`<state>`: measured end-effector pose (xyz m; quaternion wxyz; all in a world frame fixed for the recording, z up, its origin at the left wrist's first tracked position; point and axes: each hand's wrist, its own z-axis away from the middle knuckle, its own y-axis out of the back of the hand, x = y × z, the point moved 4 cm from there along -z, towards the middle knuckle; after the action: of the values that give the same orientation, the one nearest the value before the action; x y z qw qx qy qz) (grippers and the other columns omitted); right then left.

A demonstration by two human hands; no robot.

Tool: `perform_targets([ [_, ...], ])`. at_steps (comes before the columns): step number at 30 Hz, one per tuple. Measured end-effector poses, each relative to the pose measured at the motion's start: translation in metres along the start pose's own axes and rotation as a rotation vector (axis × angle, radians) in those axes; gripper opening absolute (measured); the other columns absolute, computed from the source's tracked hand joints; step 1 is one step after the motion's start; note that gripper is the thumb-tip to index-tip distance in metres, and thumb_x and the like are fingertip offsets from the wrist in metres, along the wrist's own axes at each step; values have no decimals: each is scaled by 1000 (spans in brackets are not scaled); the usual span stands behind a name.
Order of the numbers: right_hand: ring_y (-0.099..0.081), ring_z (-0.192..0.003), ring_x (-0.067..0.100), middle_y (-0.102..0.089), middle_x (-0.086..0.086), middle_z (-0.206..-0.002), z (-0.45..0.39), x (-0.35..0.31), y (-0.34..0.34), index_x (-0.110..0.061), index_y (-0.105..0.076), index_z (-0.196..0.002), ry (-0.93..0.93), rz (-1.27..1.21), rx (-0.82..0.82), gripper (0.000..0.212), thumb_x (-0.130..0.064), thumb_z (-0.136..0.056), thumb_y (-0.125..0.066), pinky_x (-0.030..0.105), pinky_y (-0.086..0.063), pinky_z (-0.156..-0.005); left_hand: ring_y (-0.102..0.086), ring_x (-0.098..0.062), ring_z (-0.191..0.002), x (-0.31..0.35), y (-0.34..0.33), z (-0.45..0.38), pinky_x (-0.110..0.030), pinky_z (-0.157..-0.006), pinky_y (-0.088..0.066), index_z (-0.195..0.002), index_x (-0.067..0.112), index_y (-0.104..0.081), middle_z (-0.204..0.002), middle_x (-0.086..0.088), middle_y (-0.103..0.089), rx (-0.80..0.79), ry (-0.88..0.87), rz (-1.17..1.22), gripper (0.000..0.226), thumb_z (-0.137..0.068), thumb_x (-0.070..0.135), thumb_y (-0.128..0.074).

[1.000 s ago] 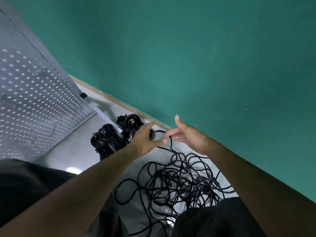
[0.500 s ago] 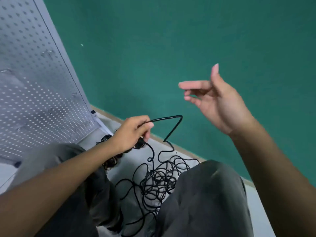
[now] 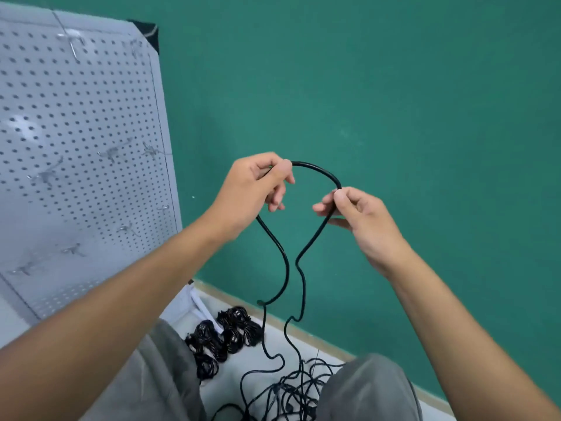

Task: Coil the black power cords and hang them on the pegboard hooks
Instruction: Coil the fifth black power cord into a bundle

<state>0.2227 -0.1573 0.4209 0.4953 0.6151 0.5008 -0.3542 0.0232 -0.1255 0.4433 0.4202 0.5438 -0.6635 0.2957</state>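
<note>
Cord (image 3: 315, 170) — thin, black, kinked — arches between left hand (image 3: 255, 189) and right hand (image 3: 358, 214); both pinch it.

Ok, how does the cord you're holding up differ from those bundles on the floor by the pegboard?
The held cord is uncoiled: it arches between the left hand and right hand, and both ends trail down into a loose tangle. The bundles are tightly wound, compact lumps. The held cord is lifted in front of the green wall; the bundles lie on the floor at the pegboard foot. All are black cords, none hung yet.
</note>
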Motion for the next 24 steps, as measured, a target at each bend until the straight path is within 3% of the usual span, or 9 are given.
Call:
perform_targets([
  [6,-72,-108,28,-76,16,-112,-23,-107,-1,-14,-52,-91,83,-286,-28,27,-20,-112,-35,47,-52,-105,-56,-20,-70,89,14,-34,-30,-78,-52,-80,10,-70,-68,-3,-61,88,-139,141,30,-105,20,-57],
  [10,-71,-110,37,-74,18,-115,-37,-166,-9,-17,-43,-90,89,-343,-77,31,-29,-113,-27,58,-49,-105,-56,-18,-71,154,19,-66,-32,-84,-52,-75,14,-74,-65,0,-61,110,-206,216,32,-103,22,-61],
  [15,-69,-108,47,-71,23,-119,-31,-198,-33,-18,-37,-100,42,-332,-280,26,-42,-108,-38,53,-52,-103,-52,-15,-66,196,21,-83,-30,-84,-49,-68,16,-74,-60,3,-58,143,-188,251,38,-103,21,-61],
  [18,-70,-80,34,-72,15,-95,-23,-198,-46,-17,-31,-108,45,-204,-383,22,-18,-105,-52,48,-55,-98,-53,-18,-66,198,27,-79,-28,-80,-50,-76,9,-70,-58,5,-57,142,-135,282,34,-105,22,-57],
  [20,-57,-62,21,-63,7,-77,-24,-198,-48,-12,-35,-114,88,-164,-348,20,-4,-105,-51,47,-58,-93,-59,-19,-69,193,33,-72,-33,-83,-53,-86,8,-69,-66,3,-61,128,-98,284,34,-107,30,-54],
  [22,-47,-55,14,-57,3,-69,-26,-203,-48,-7,-44,-115,134,-131,-295,14,0,-105,-48,40,-60,-88,-67,-21,-82,181,42,-59,-41,-94,-53,-102,8,-66,-86,-3,-70,112,-51,319,43,-102,48,-50],
  [24,-44,-50,10,-54,2,-67,-28,-210,-47,-5,-51,-113,150,-153,-256,12,2,-105,-46,37,-60,-87,-70,-24,-103,159,51,-40,-47,-105,-49,-123,8,-60,-113,-6,-73,92,-2,385,70,-91,67,-41],
])
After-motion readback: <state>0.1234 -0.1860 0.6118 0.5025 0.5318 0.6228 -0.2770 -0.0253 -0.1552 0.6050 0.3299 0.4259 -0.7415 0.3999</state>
